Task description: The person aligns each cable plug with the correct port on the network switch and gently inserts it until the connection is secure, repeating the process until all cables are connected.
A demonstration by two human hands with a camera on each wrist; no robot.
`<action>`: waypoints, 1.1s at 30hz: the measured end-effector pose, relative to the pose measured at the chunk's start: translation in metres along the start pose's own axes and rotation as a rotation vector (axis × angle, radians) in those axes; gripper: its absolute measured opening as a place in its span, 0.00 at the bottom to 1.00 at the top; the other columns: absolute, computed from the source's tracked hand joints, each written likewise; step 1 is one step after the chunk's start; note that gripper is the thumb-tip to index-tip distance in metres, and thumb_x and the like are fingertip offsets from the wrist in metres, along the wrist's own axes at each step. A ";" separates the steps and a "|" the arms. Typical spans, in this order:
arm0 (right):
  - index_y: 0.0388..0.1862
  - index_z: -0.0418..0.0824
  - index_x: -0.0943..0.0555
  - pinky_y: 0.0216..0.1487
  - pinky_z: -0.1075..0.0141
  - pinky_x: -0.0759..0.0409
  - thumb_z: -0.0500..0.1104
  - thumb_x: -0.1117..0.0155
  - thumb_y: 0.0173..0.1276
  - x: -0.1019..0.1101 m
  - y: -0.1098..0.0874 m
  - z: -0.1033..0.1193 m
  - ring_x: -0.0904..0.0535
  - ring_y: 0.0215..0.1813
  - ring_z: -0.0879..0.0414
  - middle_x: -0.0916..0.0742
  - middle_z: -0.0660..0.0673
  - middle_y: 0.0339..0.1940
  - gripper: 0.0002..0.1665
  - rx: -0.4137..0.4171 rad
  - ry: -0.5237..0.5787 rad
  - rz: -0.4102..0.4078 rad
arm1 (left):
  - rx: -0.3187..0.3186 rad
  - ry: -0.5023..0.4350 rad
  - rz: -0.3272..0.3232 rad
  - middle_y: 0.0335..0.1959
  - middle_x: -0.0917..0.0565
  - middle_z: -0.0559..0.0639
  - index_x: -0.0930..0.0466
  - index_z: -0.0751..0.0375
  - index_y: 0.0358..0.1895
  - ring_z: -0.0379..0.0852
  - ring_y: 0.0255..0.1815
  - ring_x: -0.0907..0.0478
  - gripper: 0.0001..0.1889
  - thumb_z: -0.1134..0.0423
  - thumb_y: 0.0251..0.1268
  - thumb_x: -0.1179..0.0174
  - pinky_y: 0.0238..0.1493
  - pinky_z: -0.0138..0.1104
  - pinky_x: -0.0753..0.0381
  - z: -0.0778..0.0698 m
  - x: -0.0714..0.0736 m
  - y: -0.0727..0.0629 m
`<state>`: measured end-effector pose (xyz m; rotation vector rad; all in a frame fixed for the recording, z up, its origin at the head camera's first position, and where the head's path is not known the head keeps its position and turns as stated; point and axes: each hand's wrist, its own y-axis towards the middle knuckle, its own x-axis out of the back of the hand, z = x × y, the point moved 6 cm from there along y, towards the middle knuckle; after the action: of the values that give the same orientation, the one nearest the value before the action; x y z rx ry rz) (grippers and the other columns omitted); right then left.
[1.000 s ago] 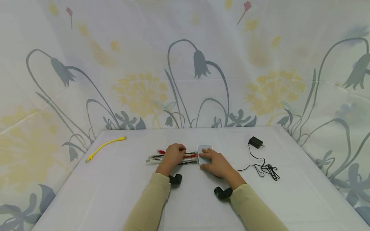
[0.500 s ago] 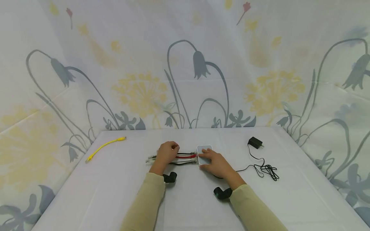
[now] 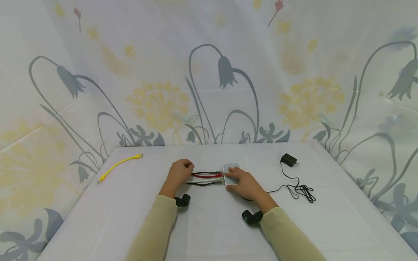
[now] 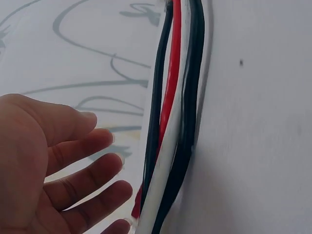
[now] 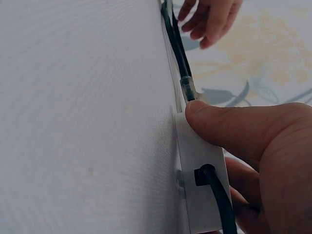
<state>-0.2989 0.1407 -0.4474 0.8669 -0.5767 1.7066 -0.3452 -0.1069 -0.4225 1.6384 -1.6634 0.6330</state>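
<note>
A small white network switch (image 3: 231,167) lies at the middle of the table. My right hand (image 3: 243,185) holds it, thumb on its near side and fingers over the top; a black power cord (image 5: 222,200) enters that side. Several short network cables run left from the switch: black, a red cable (image 3: 209,176) and a white cable (image 4: 168,141). A clear plug (image 5: 187,89) sits at the switch edge. Over the cables' left end is my left hand (image 3: 177,174), fingers loosely bent, holding nothing; it hides those ends. In the left wrist view its fingertips are near the cables.
A yellow network cable (image 3: 117,166) lies at the far left of the table. At the back right is a black power adapter (image 3: 289,160), its coiled cord (image 3: 305,192) running toward the switch. A flowered cloth (image 3: 156,72) hangs behind the table.
My left hand has moved left along the cables, uncovering more of their length beside the switch and covering their left ends. The right hand and the switch have stayed in place.
</note>
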 end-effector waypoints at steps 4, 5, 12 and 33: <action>0.65 0.52 0.24 0.72 0.41 0.42 0.50 0.31 0.62 -0.001 0.000 -0.001 0.45 0.78 0.44 0.31 0.50 0.75 0.31 -0.003 0.002 -0.001 | 0.013 0.019 -0.003 0.40 0.15 0.52 0.15 0.58 0.44 0.50 0.42 0.20 0.11 0.58 0.69 0.45 0.47 0.45 0.21 0.011 0.007 0.000; 0.65 0.52 0.24 0.73 0.41 0.42 0.51 0.31 0.62 -0.001 0.000 -0.001 0.45 0.79 0.44 0.31 0.50 0.75 0.31 -0.004 0.002 -0.002 | 0.017 0.021 -0.004 0.40 0.15 0.52 0.15 0.59 0.44 0.50 0.42 0.20 0.11 0.58 0.69 0.45 0.47 0.45 0.21 0.013 0.010 0.000; 0.65 0.53 0.24 0.73 0.41 0.44 0.51 0.31 0.62 -0.002 -0.001 -0.002 0.46 0.79 0.45 0.31 0.51 0.75 0.31 -0.016 0.003 0.002 | 0.027 0.044 0.002 0.43 0.15 0.55 0.16 0.61 0.46 0.52 0.44 0.20 0.13 0.58 0.70 0.46 0.48 0.46 0.22 0.027 0.028 0.000; 0.65 0.52 0.24 0.73 0.40 0.43 0.51 0.32 0.62 -0.001 0.000 0.000 0.45 0.79 0.45 0.31 0.50 0.75 0.31 -0.002 -0.017 0.002 | 0.099 0.164 0.031 0.47 0.18 0.62 0.19 0.64 0.52 0.56 0.45 0.22 0.17 0.57 0.71 0.49 0.48 0.48 0.24 0.075 0.068 0.013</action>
<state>-0.2987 0.1406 -0.4481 0.8803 -0.5910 1.7013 -0.3651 -0.2071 -0.4161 1.5868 -1.5630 0.8536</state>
